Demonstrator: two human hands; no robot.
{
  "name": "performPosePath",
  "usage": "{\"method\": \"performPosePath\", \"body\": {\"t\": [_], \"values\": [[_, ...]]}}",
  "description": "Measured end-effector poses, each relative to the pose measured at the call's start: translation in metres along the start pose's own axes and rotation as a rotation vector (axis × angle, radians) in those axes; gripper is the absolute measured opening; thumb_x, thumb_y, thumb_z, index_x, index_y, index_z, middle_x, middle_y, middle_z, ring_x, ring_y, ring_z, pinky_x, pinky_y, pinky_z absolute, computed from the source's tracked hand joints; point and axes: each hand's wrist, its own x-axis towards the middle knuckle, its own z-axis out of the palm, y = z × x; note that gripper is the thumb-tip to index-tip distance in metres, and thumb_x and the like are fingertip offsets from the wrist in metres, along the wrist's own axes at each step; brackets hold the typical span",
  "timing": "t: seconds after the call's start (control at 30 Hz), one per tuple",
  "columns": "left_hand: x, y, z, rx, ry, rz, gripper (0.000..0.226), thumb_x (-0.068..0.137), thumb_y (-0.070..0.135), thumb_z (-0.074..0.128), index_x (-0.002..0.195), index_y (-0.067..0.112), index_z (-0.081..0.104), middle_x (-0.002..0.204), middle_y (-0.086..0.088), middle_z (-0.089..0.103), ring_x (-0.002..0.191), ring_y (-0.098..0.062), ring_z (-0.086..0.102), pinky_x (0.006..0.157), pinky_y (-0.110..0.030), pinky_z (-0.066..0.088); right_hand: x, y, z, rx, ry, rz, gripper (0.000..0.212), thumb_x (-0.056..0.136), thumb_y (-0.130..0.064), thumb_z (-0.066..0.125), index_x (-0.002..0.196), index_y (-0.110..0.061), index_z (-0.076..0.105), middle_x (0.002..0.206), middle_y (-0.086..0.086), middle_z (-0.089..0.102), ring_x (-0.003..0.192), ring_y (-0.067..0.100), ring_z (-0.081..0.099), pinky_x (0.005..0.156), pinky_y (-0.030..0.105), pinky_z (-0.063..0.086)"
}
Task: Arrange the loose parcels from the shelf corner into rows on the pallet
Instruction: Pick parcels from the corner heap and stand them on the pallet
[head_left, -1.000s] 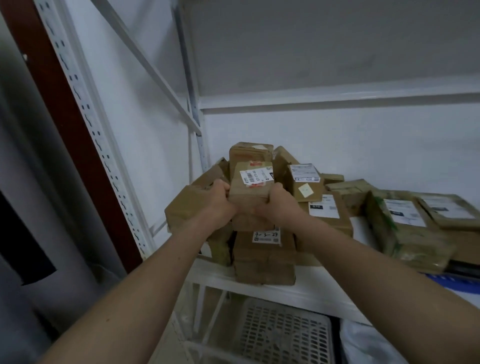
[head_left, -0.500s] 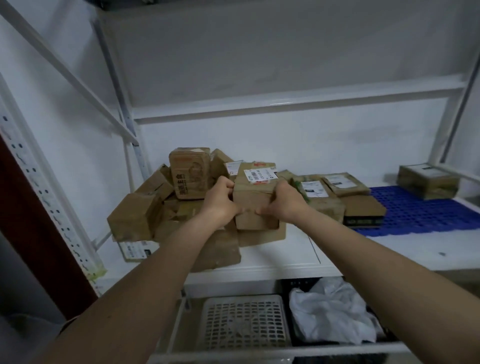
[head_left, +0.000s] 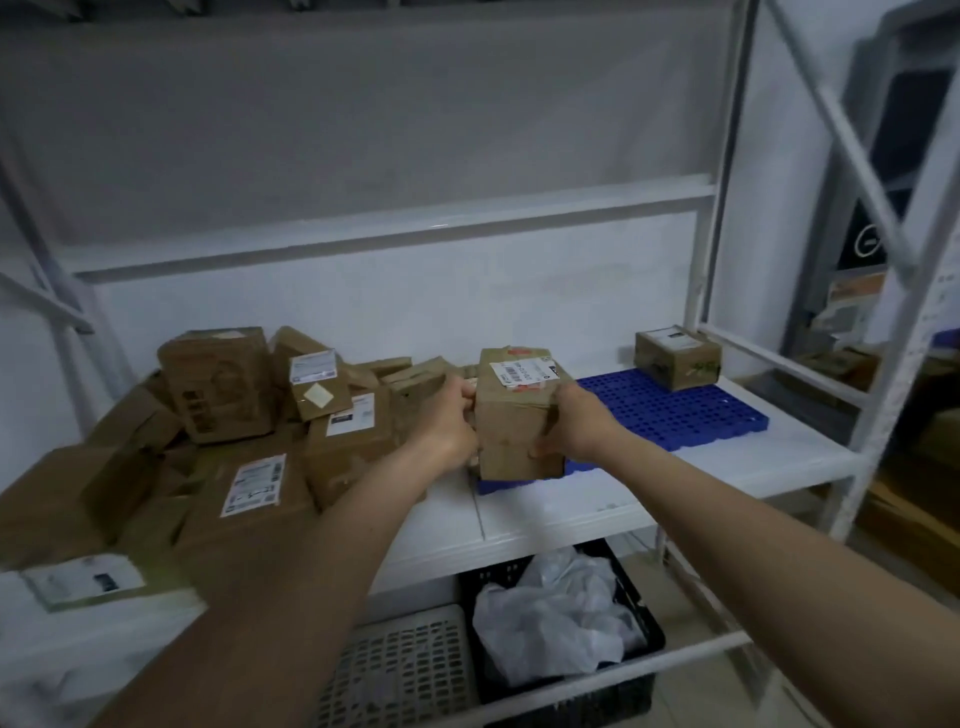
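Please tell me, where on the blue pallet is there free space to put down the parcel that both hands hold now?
The blue pallet is bare between the held parcel and the lone parcel at its far right corner. The white shelf board in front is also bare. Left of the left hand, the pile of parcels is crowded.

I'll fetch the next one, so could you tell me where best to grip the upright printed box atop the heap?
Grip the printed box by its two side faces, coming from the front: it stands tall, with its sides mostly free.
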Motion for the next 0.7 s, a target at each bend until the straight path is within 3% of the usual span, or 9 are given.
{"method": "performPosePath", "body": {"t": [0.07,0.1,0.23,0.37,0.57,0.7], "values": [[0.009,0.013,0.032,-0.027,-0.01,0.027,0.041,0.076,-0.01,0.068,0.097,0.017,0.045,0.105,0.003,0.057,0.09,-0.007,0.055,0.065,-0.016,0.05,0.003,0.03,-0.018,-0.029,0.004,0.016,0.068,0.072,-0.017,0.08,0.125,-0.003,0.041,0.123,0.014,0.055,0.111,0.03,0.054,0.079,0.032,0.047],[0.012,0.019,0.048,-0.024,-0.026,0.038,0.04,0.077,-0.008,0.068,0.097,0.018,0.045,0.106,0.003,0.058,0.092,-0.008,0.056,0.071,-0.019,0.051,0.004,0.045,-0.026,-0.041,0.006,0.027,0.067,0.072,-0.015,0.08,0.124,-0.002,0.041,0.122,0.014,0.055,0.11,0.03,0.055,0.078,0.034,0.047],[0.025,0.041,0.11,0.003,-0.132,0.03,0.035,0.082,-0.002,0.066,0.103,0.016,0.045,0.114,0.0,0.06,0.106,-0.019,0.057,0.093,-0.038,0.05,0.011,0.107,-0.053,-0.064,0.006,0.066,0.065,0.069,-0.012,0.081,0.122,-0.004,0.043,0.119,0.013,0.056,0.108,0.029,0.055,0.084,0.038,0.051],[0.029,0.058,0.16,-0.072,-0.196,-0.035,0.034,0.083,-0.013,0.058,0.104,0.01,0.043,0.118,-0.01,0.058,0.111,-0.03,0.056,0.09,-0.052,0.052,0.021,0.16,-0.069,-0.099,-0.016,0.065,0.059,0.068,-0.01,0.08,0.117,-0.005,0.046,0.117,0.013,0.055,0.106,0.028,0.055,0.085,0.039,0.051],[0.039,0.071,0.195,-0.024,-0.185,-0.033,0.031,0.085,-0.001,0.066,0.105,0.009,0.045,0.119,-0.013,0.059,0.111,-0.027,0.057,0.089,-0.041,0.053,0.043,0.203,-0.074,-0.077,-0.047,0.094,0.06,0.069,-0.01,0.079,0.117,-0.005,0.043,0.117,0.014,0.055,0.107,0.029,0.055,0.086,0.039,0.051],[0.06,0.077,0.204,0.052,-0.177,0.01,0.041,0.081,0.008,0.074,0.116,0.008,0.053,0.122,-0.006,0.059,0.112,-0.019,0.055,0.091,-0.029,0.048,0.065,0.22,-0.078,-0.066,-0.019,0.116,0.062,0.068,-0.006,0.077,0.118,-0.005,0.041,0.116,0.015,0.054,0.106,0.03,0.055,0.086,0.041,0.052]]}}
